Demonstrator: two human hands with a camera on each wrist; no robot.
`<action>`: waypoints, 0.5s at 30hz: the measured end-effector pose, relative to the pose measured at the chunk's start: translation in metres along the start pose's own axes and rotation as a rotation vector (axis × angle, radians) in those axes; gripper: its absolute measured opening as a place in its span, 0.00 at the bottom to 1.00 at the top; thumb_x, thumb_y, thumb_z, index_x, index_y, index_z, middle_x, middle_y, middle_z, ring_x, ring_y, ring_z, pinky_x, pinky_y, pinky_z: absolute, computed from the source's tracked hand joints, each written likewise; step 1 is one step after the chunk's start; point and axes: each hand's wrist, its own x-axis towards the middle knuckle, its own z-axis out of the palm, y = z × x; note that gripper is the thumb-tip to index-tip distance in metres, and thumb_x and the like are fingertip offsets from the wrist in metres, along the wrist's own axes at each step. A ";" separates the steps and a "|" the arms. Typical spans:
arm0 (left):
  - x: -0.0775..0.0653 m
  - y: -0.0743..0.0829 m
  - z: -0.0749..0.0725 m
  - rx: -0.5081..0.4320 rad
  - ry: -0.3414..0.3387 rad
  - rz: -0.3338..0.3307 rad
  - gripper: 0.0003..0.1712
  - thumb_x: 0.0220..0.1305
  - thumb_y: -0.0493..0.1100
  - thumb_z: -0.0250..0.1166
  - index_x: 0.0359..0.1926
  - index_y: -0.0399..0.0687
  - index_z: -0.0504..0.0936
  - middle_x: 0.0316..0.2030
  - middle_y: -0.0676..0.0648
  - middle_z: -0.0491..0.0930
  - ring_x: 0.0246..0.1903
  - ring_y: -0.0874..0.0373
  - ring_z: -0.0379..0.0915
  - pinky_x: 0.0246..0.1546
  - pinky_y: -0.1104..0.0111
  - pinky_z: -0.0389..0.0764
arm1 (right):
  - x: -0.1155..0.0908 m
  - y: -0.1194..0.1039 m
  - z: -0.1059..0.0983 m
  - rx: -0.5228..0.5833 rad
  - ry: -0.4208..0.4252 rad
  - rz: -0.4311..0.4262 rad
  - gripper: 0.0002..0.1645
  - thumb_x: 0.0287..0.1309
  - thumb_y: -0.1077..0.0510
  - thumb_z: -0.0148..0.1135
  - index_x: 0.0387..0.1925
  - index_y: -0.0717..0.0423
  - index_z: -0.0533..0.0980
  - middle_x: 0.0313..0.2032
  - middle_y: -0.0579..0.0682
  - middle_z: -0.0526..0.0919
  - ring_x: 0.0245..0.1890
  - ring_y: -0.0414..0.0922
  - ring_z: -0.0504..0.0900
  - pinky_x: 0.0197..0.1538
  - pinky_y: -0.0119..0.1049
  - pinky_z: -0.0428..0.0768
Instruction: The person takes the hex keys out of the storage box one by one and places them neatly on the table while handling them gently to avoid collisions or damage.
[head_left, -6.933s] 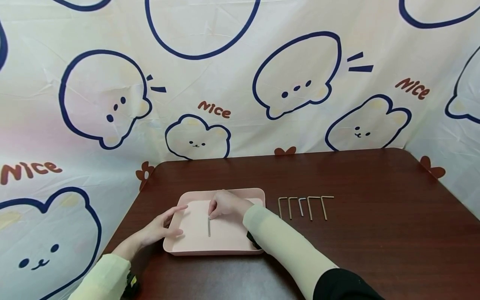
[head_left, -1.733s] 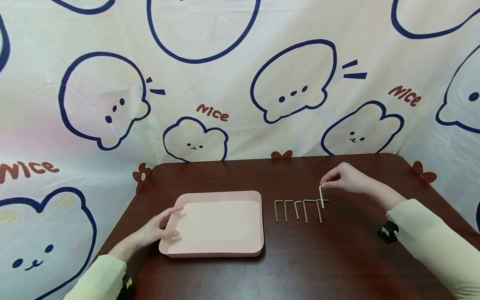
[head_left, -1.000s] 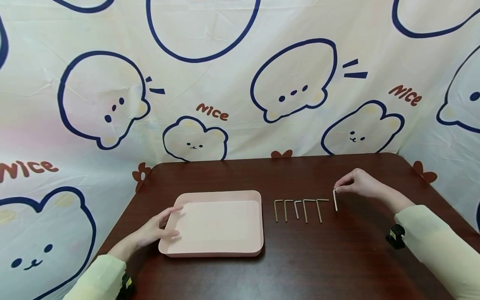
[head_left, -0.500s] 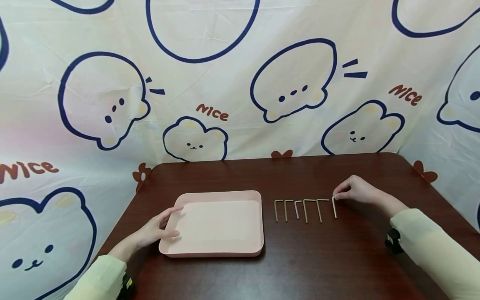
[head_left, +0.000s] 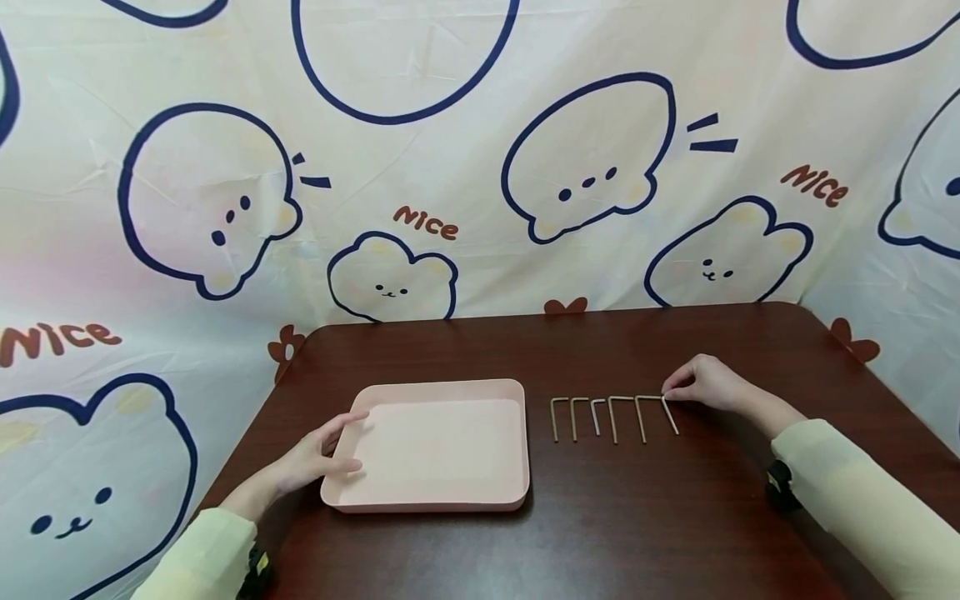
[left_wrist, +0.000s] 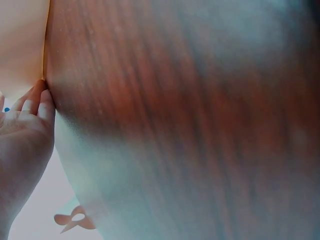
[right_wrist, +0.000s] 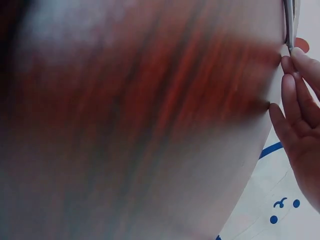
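Observation:
In the head view my left hand point(head_left: 311, 457) grips the left side of a shallow pink tray point(head_left: 429, 505), thumb and forefinger lapping over its rim. The left wrist view shows fingertips point(left_wrist: 36, 100) against the tray's outer wall point(left_wrist: 44, 40). Over on the right, my right hand point(head_left: 708, 385) pinches the bent upper end of an L-shaped hex key point(head_left: 671, 417), which slants at the right end of a row. Its short arm is hidden by the fingers. At the right wrist view's edge, thumb and finger of the right hand point(right_wrist: 305, 125) meet at a metal key point(right_wrist: 289, 22).
Several more hex keys, among them a gold one point(head_left: 641, 421) and a shorter silvery one point(head_left: 596, 417), lie side by side between tray and right hand. They rest on a dark brown table point(head_left: 600, 533). A printed cloth point(head_left: 480, 167) hangs behind the table.
Earlier my right hand held a key over the tray. It carried the key right, past the row's end, then lowered it towards the table beside the others. My left hand stayed at the tray.

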 end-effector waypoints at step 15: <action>0.002 -0.003 -0.001 -0.002 -0.001 0.001 0.45 0.56 0.40 0.72 0.71 0.40 0.59 0.70 0.30 0.54 0.68 0.33 0.50 0.61 0.41 0.55 | -0.003 0.000 0.002 -0.070 0.032 -0.009 0.04 0.54 0.59 0.72 0.26 0.55 0.86 0.28 0.41 0.83 0.31 0.42 0.75 0.40 0.43 0.74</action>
